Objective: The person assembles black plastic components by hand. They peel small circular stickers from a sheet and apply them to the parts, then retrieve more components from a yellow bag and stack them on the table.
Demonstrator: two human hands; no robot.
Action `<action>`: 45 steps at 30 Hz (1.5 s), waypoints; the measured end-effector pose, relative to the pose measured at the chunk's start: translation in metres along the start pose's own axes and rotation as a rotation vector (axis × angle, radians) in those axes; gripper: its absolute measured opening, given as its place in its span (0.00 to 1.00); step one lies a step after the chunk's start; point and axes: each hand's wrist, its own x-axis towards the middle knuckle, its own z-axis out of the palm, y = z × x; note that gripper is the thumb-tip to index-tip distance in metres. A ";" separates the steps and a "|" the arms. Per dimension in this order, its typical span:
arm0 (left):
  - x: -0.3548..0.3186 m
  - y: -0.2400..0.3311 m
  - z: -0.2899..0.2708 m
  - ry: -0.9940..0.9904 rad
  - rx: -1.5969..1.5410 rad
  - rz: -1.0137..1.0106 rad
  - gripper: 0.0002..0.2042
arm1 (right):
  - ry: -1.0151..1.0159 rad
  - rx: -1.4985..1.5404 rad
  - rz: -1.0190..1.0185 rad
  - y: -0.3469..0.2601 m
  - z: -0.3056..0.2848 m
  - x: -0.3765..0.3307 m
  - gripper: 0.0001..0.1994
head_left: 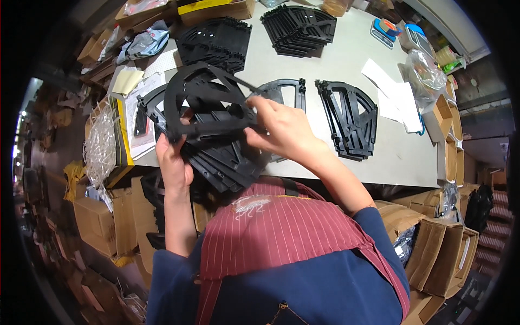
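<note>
A black fan-shaped plastic frame is held up, tilted, over the near left edge of the table. My left hand is closed round its lower left side, with a fingertip showing through an opening. At its right end, my right hand pinches it between thumb and fingers; the exact contact is partly hidden. Several similar black frames lie fanned out just beneath. Behind my right hand, another frame rests on the table, partly covered. A small stack of frames sits to the right.
Two taller stacks, a left pile and a right pile, stand at the table's far side. White paper, a blue scale and a plastic bag are at right. Cardboard boxes flank me below.
</note>
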 end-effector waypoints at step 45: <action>0.023 0.031 -0.020 0.382 0.043 0.084 0.19 | 0.020 0.971 0.929 0.145 0.003 -0.067 0.09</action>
